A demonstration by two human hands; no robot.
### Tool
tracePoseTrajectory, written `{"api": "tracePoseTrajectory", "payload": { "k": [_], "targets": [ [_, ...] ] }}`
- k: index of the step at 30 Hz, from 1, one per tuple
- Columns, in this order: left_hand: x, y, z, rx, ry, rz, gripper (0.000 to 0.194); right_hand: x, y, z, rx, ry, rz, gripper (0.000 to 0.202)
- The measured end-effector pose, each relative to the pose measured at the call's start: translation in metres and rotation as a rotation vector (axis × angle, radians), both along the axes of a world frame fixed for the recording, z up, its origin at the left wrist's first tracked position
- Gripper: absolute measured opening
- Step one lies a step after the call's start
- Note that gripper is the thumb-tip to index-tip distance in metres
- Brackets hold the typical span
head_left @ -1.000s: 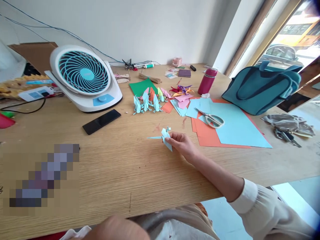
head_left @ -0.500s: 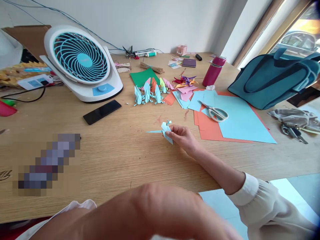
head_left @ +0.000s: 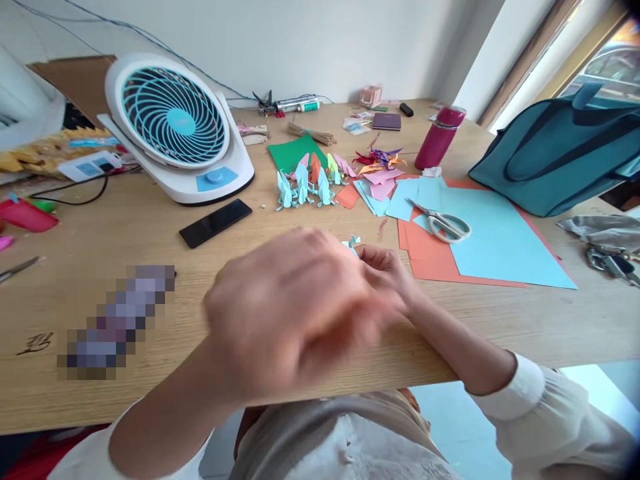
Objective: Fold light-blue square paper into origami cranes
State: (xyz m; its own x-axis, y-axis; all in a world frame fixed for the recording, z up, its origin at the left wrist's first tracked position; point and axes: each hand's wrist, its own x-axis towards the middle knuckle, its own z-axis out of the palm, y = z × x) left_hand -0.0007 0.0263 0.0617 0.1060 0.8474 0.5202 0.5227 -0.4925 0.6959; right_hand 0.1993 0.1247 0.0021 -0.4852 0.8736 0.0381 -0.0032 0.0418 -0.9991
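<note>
My right hand [head_left: 387, 270] pinches a small light-blue folded paper figure [head_left: 353, 241] over the middle of the wooden table. Only the figure's curled tip shows; the rest is behind my left hand [head_left: 290, 300]. That hand is raised close to the camera, blurred by motion, with its back towards me. Its fingers are smeared and partly hidden, so I cannot tell whether they hold anything. Beyond my hands stand several folded paper figures [head_left: 303, 185] in light blue, pink, orange and yellow-green.
Scissors [head_left: 447, 225] lie on light-blue sheets [head_left: 505, 233] over orange paper [head_left: 435, 260] at right. Behind are a magenta bottle [head_left: 437, 143] and a teal bag [head_left: 545, 160]. A white fan [head_left: 175, 120], a black phone [head_left: 216, 223] and a pixelated object [head_left: 120, 320] occupy the left.
My left hand has come up from the bottom edge and now covers most of the paper figure. My right hand still holds the figure. The view has shifted slightly.
</note>
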Motion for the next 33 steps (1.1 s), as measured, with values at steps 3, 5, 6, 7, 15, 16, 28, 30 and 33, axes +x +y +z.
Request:
{"api": "tracePoseTrajectory", "payload": {
  "k": [3, 5, 6, 7, 15, 16, 28, 30, 33],
  "targets": [
    [0.004, 0.044, 0.017, 0.048, -0.014, 0.056, 0.031, 0.000, 0.000, -0.004, 0.012, -0.044, 0.026, 0.046],
    [0.004, 0.068, 0.009, -0.095, -0.082, -0.041, 0.024, 0.000, 0.000, -0.006, 0.024, -0.057, 0.064, 0.043],
    [0.003, 0.076, 0.002, -0.193, -0.127, -0.122, 0.024, 0.000, -0.001, -0.006, 0.026, -0.062, 0.088, 0.042],
    [0.003, 0.081, -0.005, -0.284, -0.160, -0.187, 0.028, 0.000, -0.002, -0.005, 0.019, -0.066, 0.113, 0.041],
    [0.003, 0.078, -0.023, -0.664, -0.443, -0.536, 0.023, -0.003, -0.010, -0.002, -0.102, -0.082, 0.366, 0.044],
    [0.003, 0.079, -0.023, -0.680, -0.454, -0.550, 0.024, -0.003, -0.010, -0.004, -0.100, -0.081, 0.373, 0.044],
    [-0.004, 0.078, -0.030, -0.802, -0.635, -0.575, 0.016, -0.001, -0.009, -0.006, -0.131, -0.064, 0.391, 0.044],
    [-0.002, 0.077, -0.033, -0.810, -0.661, -0.595, 0.016, -0.001, -0.010, -0.007, -0.138, -0.058, 0.394, 0.044],
    [0.000, 0.078, -0.036, -0.810, -0.753, -0.619, 0.020, -0.001, -0.010, -0.007, -0.124, -0.070, 0.387, 0.044]
  ]
}}
